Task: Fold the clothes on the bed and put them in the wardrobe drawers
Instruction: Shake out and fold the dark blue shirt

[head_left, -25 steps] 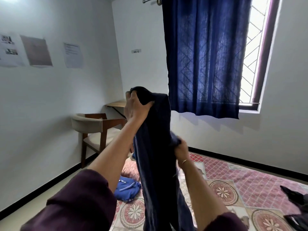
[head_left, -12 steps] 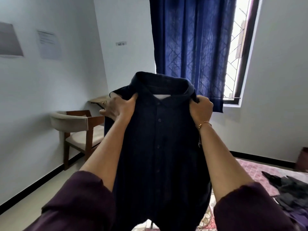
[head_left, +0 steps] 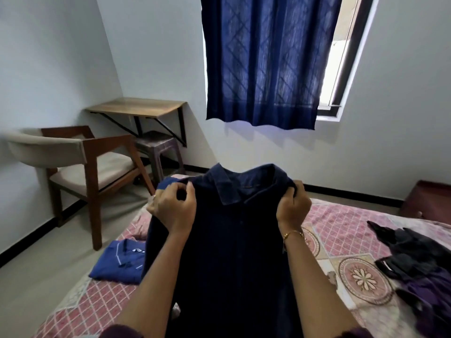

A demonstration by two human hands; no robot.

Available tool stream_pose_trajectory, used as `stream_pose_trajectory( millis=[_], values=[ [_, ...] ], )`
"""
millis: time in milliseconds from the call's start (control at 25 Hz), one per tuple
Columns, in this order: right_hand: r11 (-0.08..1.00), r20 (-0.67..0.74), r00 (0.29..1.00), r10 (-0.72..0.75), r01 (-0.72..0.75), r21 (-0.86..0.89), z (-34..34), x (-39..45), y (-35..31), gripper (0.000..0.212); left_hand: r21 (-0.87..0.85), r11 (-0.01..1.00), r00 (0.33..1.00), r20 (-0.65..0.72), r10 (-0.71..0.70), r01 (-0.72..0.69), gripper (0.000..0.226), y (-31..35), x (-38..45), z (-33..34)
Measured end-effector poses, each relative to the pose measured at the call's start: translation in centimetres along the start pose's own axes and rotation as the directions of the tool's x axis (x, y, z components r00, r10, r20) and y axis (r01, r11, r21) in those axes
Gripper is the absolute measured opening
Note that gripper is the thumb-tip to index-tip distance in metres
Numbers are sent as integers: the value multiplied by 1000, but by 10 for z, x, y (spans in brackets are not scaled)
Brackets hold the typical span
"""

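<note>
Lowered from where it was hanging in front of the curtain half a second ago, the dark navy button-up collared shirt (head_left: 234, 240) is now hanging over the bed covered in a pink patterned bedspread (head_left: 341, 230), its collar toward the far wall and its front facing the person. The left hand (head_left: 174, 208) is pinching the shirt's left shoulder between curled fingers and thumb, and the right hand (head_left: 294, 206), wearing a thin gold bracelet at the wrist, is gripping the right shoulder in a closed fist. Just to the left of the shirt, a folded bright blue garment with white stripes (head_left: 119, 262) is lying on the bed near its edge. To the right, a heap of black and purple clothes (head_left: 419, 262) is resting on the bedspread. Beyond the bed, a wooden armchair with a beige cushion (head_left: 80, 167) is standing beside a wall-mounted wooden desk (head_left: 136, 109), and a dark blue curtain (head_left: 266, 59) is partly covering the window.
</note>
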State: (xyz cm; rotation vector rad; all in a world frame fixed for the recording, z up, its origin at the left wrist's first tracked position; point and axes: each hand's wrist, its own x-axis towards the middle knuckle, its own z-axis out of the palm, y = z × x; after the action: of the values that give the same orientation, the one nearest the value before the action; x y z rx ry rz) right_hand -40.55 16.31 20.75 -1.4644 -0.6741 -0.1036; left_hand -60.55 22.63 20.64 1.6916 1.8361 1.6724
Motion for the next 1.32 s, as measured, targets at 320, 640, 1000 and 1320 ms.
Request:
stream_pose_trajectory(
  millis=[320, 640, 1000, 1320],
  values=[
    [962, 69, 984, 166, -147, -229, 34, 1, 161, 50, -26, 978, 945, 254, 205, -206, 17, -109, -30, 115],
    [819, 154, 926, 344, -216, -531, 103, 57, 272, 15, 98, 932, 878, 382, 288, -349, 28, -141, 12, 265],
    [608, 68, 866, 495, -290, -739, 180, 140, 420, 24, 238, 902, 713, 693, 103, -361, 36, -172, 25, 470],
    [502, 93, 842, 532, -225, -835, 188, 153, 498, 23, 358, 746, 456, 886, -82, -561, 54, -226, 10, 525]
  ],
)
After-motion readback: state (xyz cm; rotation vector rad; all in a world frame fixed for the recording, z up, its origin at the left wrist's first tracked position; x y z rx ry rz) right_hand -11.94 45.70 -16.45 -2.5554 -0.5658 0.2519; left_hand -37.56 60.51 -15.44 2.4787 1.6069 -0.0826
